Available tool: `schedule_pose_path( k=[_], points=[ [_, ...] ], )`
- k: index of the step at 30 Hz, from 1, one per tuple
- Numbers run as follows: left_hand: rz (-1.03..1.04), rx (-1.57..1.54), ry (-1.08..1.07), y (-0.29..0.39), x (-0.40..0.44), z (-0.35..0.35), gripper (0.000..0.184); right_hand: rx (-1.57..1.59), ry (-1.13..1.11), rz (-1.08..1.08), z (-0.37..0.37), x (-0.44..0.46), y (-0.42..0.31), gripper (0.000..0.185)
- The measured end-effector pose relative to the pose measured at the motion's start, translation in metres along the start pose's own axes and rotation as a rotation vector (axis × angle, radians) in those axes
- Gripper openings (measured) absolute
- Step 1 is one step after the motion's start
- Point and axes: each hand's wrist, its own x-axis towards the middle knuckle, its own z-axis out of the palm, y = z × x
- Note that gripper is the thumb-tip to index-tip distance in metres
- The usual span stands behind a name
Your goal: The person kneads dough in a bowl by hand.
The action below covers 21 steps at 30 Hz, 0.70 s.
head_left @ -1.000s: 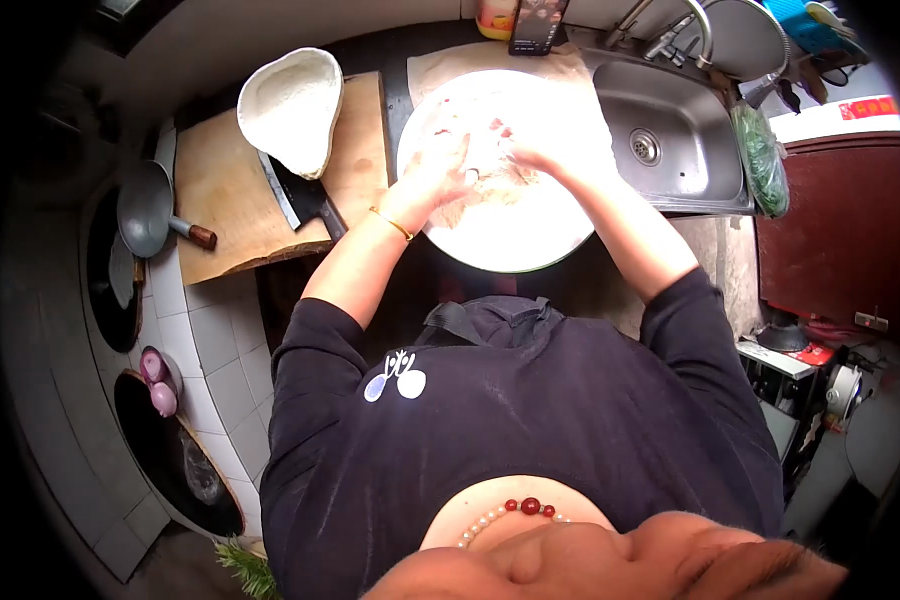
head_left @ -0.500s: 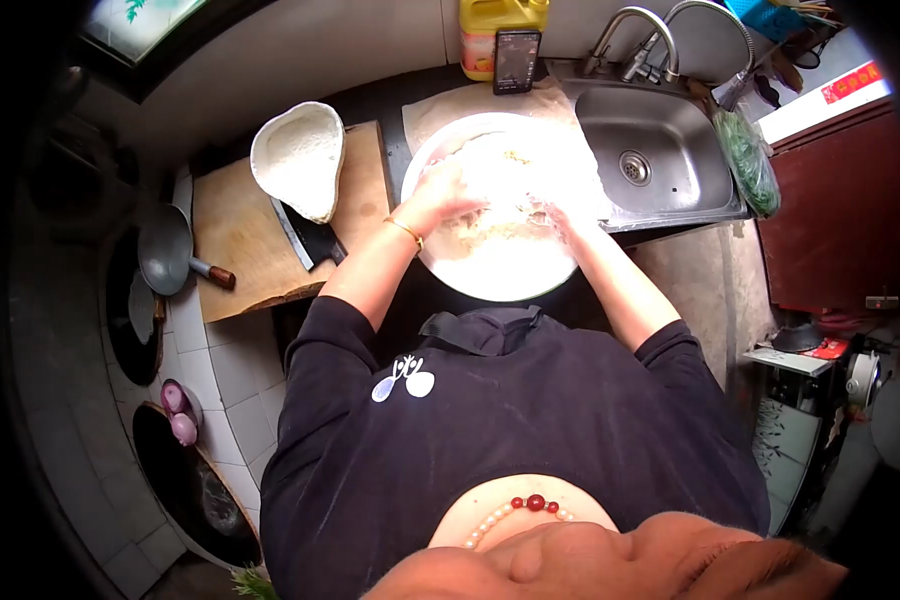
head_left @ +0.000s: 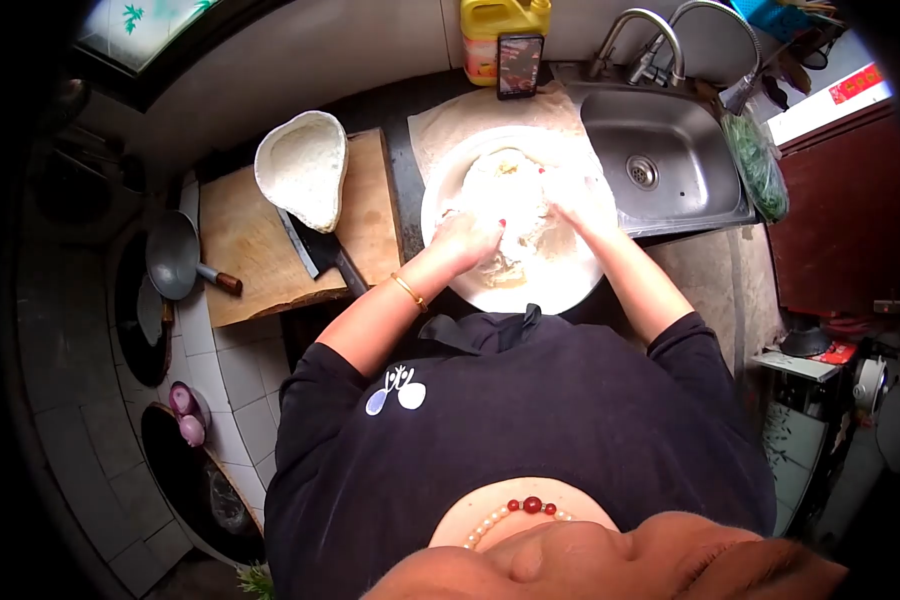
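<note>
A large white basin (head_left: 545, 292) holds pale flour or dough, much of it washed out by glare. My left hand (head_left: 467, 240) is inside the basin on its left side, fingers bent in the pale mass; what they hold, if anything, is unclear. On the right side of the basin, my right hand (head_left: 570, 200) reaches into the same mass, its fingers lost in the brightness. A cloth (head_left: 440, 125) lies under the basin.
To the left, a gourd-shaped bowl of white powder (head_left: 305, 170) and a cleaver (head_left: 300, 245) rest on a wooden board (head_left: 245, 255). A phone (head_left: 519, 66) leans on a yellow jug (head_left: 480, 50). The sink (head_left: 670, 160) is at right; a pan (head_left: 173, 255) is far left.
The view has shifted, so the basin appears lower. My left hand has moved lower in the basin, toward its near side, while my right hand stays on the right side.
</note>
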Motion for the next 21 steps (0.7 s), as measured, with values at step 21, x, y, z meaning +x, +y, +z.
schedule_pose_path(
  k=[21],
  points=[
    [-0.417,-0.397,0.096,-0.061,0.041,0.002,0.035,0.941,0.206,0.992,0.068,-0.033,0.008,0.035]
  ],
)
